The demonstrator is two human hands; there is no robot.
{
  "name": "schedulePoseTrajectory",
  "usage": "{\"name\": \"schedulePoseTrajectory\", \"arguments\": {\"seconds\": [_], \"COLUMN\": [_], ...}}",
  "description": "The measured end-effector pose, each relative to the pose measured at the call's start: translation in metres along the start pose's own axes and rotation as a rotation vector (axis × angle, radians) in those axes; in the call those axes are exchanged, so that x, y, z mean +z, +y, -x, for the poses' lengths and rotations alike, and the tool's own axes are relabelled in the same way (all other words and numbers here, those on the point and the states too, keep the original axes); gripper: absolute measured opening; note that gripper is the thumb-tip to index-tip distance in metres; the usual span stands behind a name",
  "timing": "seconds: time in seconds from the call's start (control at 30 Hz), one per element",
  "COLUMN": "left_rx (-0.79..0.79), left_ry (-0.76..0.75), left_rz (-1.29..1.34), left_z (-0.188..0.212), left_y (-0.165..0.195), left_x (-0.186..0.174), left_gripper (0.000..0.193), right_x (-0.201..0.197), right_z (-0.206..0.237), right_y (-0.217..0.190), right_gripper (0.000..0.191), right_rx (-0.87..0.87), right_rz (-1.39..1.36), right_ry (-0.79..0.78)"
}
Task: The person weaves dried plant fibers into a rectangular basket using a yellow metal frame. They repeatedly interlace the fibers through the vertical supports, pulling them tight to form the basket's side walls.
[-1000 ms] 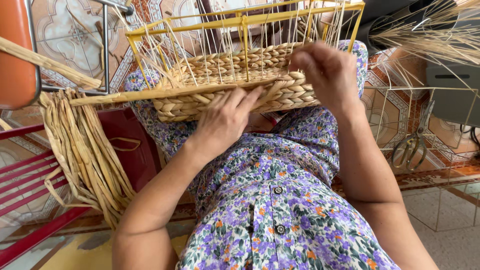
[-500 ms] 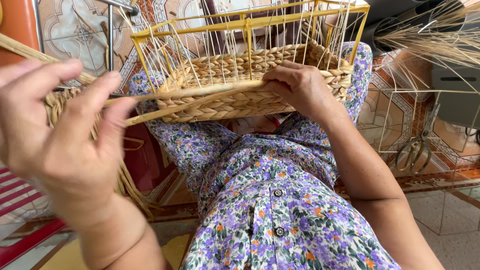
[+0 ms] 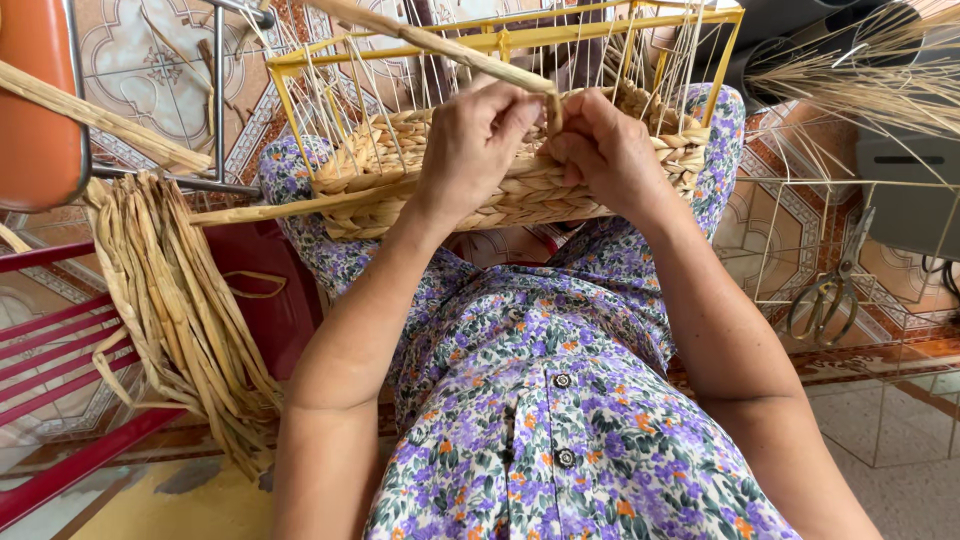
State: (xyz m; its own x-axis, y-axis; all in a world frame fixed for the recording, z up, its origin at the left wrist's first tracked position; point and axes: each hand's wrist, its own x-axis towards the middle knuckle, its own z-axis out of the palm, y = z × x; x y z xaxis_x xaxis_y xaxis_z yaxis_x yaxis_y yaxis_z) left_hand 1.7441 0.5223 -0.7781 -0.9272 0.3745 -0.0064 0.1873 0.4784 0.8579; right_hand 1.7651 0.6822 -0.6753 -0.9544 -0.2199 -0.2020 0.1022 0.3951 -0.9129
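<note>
Here my left hand (image 3: 475, 140) and right hand (image 3: 600, 145) meet at the near wall of the half-woven basket (image 3: 520, 195), which rests on my lap against my flowered dress (image 3: 560, 400). My left fingers (image 3: 520, 105) are clenched around a long straw strand (image 3: 440, 45) that runs up and away to the far left; my right fingers (image 3: 565, 150) pinch the weave just beside it. The basket's yellow wire frame (image 3: 500, 40) rises above the woven rows. A bundle of dried straw (image 3: 170, 300) hangs over a red bench (image 3: 60, 330) to my left. Scissors (image 3: 825, 295) hang on a wire rack (image 3: 860, 250) to the right.
</note>
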Motion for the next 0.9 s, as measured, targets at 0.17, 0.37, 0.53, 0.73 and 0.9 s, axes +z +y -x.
{"name": "schedulePoseTrajectory", "arguments": {"seconds": [0.17, 0.37, 0.53, 0.73, 0.9], "left_rx": [0.307, 0.223, -0.078, 0.324, 0.323], "left_ry": [0.135, 0.279, -0.055, -0.016, -0.068], "left_rz": [0.169, -0.55, -0.642, -0.733, -0.777], "left_z": [0.044, 0.059, 0.067, 0.063, 0.051], "left_y": [0.025, 0.029, 0.014, 0.005, 0.013], "left_x": [0.001, -0.011, -0.036, -0.02, -0.029], "left_gripper": [0.024, 0.034, 0.02, 0.047, 0.031], "right_x": [0.003, 0.002, 0.008, -0.002, -0.001], "right_z": [-0.004, -0.003, -0.001, 0.0, 0.006], "right_y": [-0.002, 0.002, 0.001, -0.005, -0.014], "right_gripper": [0.012, 0.008, 0.01, 0.005, 0.009], "right_rx": [-0.164, -0.267, -0.114, -0.073, -0.367], "right_rz": [0.332, 0.47, 0.211, 0.108, 0.187], "right_ry": [0.074, 0.009, 0.044, 0.082, 0.151]}}
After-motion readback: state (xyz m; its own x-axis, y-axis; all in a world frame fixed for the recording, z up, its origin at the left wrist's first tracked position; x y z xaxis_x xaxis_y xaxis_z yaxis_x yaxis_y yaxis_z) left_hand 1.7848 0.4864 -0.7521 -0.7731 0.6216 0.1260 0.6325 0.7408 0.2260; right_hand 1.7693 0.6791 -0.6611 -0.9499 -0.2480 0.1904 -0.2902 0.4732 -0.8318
